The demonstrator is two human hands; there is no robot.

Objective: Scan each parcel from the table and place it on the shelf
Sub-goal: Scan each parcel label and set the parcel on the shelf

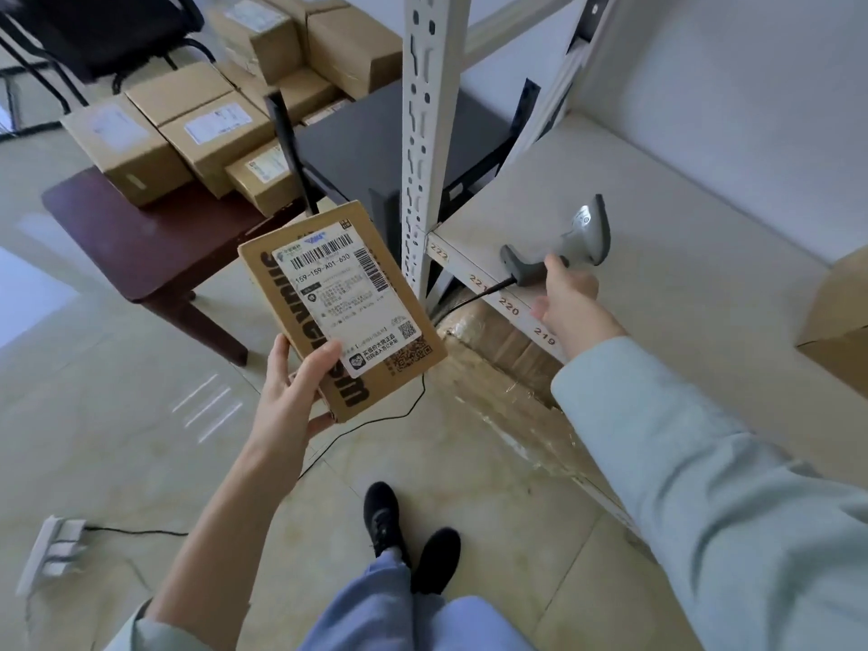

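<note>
My left hand (293,392) grips a flat brown cardboard parcel (340,310) by its lower left corner, label side up, in front of me above the floor. A grey barcode scanner (563,244) lies on the white shelf board (657,256) near its front edge, its black cable hanging down. My right hand (566,298) reaches to the scanner's handle, with fingertips touching or just short of it and fingers loosely spread. Several more cardboard parcels (188,129) are stacked on the dark brown table (141,237) at the left.
A white perforated shelf upright (422,133) stands between table and shelf. Another cardboard box (840,321) sits on the shelf at the right. A taped box (498,350) lies below the shelf. A black chair (103,35) is at top left, a power strip (51,552) on the floor.
</note>
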